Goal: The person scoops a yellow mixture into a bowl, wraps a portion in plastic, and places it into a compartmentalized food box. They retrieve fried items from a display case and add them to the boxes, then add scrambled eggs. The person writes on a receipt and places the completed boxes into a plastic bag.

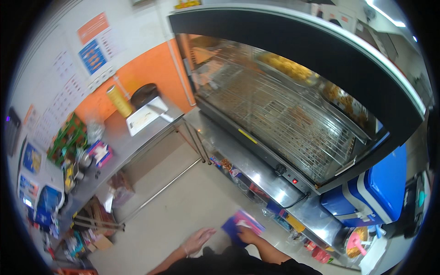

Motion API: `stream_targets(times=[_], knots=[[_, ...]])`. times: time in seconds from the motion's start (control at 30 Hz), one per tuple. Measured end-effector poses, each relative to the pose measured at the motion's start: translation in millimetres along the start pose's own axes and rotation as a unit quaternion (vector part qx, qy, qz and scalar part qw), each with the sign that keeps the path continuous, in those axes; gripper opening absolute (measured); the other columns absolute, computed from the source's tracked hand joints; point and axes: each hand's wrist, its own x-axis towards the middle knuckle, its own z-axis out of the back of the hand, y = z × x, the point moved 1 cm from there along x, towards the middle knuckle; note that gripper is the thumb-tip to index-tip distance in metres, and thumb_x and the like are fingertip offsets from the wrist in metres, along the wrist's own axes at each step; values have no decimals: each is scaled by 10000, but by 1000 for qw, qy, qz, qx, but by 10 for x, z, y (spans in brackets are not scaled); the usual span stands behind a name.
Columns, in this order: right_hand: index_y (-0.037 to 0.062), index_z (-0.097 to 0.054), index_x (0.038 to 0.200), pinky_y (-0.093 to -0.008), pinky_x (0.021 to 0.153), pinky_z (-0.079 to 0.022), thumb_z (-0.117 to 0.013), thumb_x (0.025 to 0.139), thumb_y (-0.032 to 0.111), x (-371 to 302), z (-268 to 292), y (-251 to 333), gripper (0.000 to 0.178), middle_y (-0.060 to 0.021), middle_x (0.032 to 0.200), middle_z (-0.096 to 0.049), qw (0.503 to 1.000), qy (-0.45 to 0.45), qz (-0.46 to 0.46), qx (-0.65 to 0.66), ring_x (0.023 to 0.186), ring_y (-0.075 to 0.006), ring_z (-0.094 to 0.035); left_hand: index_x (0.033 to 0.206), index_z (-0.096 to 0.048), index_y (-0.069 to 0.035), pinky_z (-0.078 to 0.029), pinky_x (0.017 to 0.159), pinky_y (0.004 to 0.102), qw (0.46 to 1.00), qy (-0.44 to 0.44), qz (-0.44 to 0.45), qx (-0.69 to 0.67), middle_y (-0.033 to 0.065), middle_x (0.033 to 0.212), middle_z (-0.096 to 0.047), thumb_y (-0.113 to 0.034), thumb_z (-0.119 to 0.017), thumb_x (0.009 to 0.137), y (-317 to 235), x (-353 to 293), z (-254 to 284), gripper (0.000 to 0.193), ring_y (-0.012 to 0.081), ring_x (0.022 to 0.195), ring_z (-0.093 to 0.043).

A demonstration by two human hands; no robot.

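My right hand [246, 235] grips a purple and pink box [233, 225] low in the middle, above the floor. Something white, thin like tissue or film, shows at the box's top; its kind is unclear. To the left of the box, apart from it, my left hand [198, 241] is held with its fingers stretched out and nothing in it. That hand looks paler than its forearm, as if in a thin clear glove. A similar pink and purple box [101, 154], with white material sticking out, sits on the steel table [120, 158] at the left.
A large glass warming cabinet [275, 114] holding trays of fried food stands on a steel counter [270, 178]. The left table bears a white cutting board [147, 117] with a knife, a yellow roll [119, 101] and green crates [67, 137]. A blue cooler box [366, 192] stands at right.
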Motion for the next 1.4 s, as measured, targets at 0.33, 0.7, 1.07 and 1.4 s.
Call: stream_targets(times=[0.33,0.7,1.07,1.4], knots=[[1,-495,1349,-421,1034,-436,-583,1019,388,168,1194,2544,516,-171,1342,-567,822,512,233,84,1238,-282,-556,1433,-535,-61,-398,1112,429,961,166,85,-203,99,1377,-587,-736,-308,995,-685,-170,786,836,247,1275,-535],[75,-463,1431,-296,953,-495,-846,840,350,1464,748,2513,756,-59,1274,-644,863,328,74,378,1152,-143,-620,1390,-546,-84,-441,1063,430,905,-178,40,-385,121,1408,-571,-735,-457,956,413,-576,1556,787,256,1282,-553],[119,-615,1200,-560,1125,-345,-854,707,176,4158,443,5136,551,-112,1224,-631,802,46,469,-368,1271,-312,-546,953,-714,-136,-516,909,433,789,-342,-176,479,96,985,-663,-270,-761,817,518,-395,5320,196,308,1017,-631],[32,-584,1254,-464,1034,-463,-699,872,196,4939,-481,2991,432,-221,1252,-615,965,-3,185,-187,1192,-408,-574,845,-643,-92,-481,836,482,759,-448,-7,472,152,904,-598,-175,-572,858,1477,785,7220,110,355,952,-584]])
